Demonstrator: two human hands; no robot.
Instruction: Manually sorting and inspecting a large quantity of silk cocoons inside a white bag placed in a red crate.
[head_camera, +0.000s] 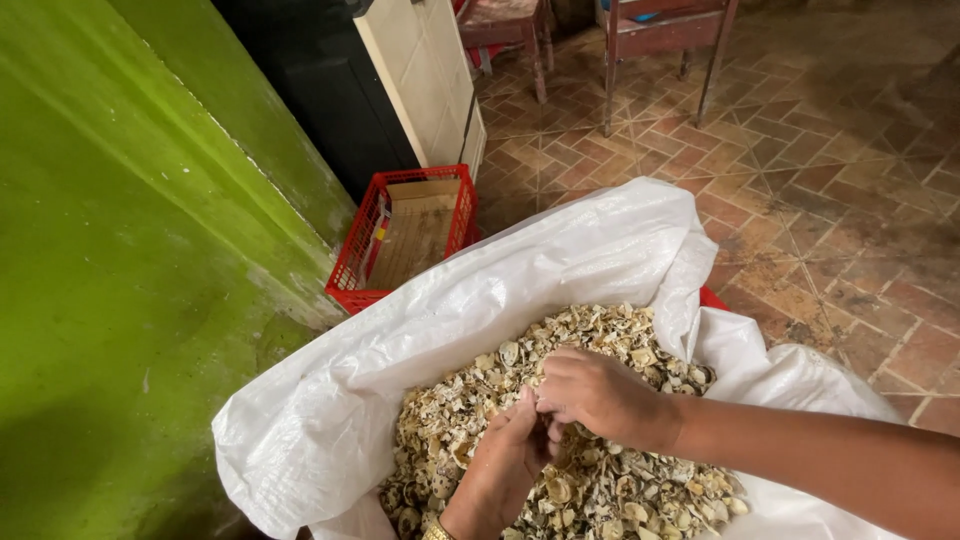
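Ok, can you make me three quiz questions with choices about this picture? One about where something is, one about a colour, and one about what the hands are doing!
1. Where is the red crate?
A. Against the green wall, behind the white sack
B. On top of a chair
C. Inside the sack

2. What colour is the sack that holds the broken shells?
A. Blue
B. White
C. Black

3. What are the two hands doing?
A. Resting on the floor
B. Holding the crate
C. Meeting over the shell pile, fingers pinched together

Answers:
1. A, the crate sits on the floor by the wall, beyond the sack's rim.
2. B, the folded-down sack is plain white.
3. C, the left hand and right hand touch above the shells; what they pinch is hidden.
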